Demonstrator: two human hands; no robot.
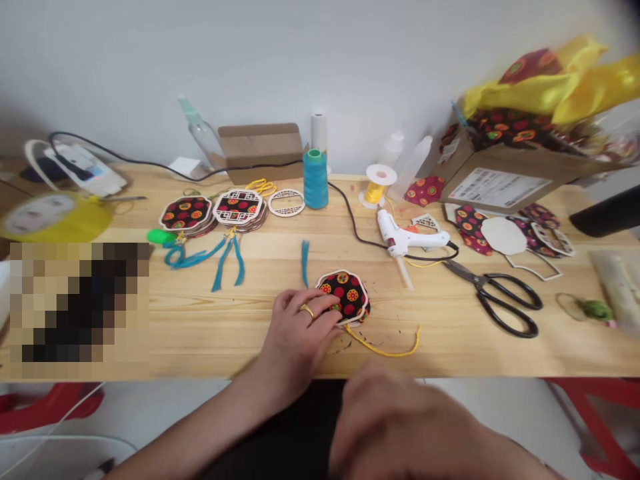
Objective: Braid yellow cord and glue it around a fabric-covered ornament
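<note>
A dark patterned fabric piece with a pale scalloped frame [351, 293] lies near the table's front edge. My left hand [297, 333], with a ring on one finger, has its fingers wrapped over the left side of this piece. From the lower edge of the piece a yellow cord [387, 352] curves out to the right. Below the table edge, close to my body, my right hand [385, 413] is smeared by motion, and its fingers cannot be made out. A strand of blue thread [305, 263] rests just behind my left hand.
Behind are a blue thread spool [315, 180], a white glue gun [410, 237] and a yellow cord spool [375, 190]. Black scissors [505, 293] lie right. Framed pieces with blue tassels [230, 260] lie left. A cardboard box [465, 167] holds fabric at the back right.
</note>
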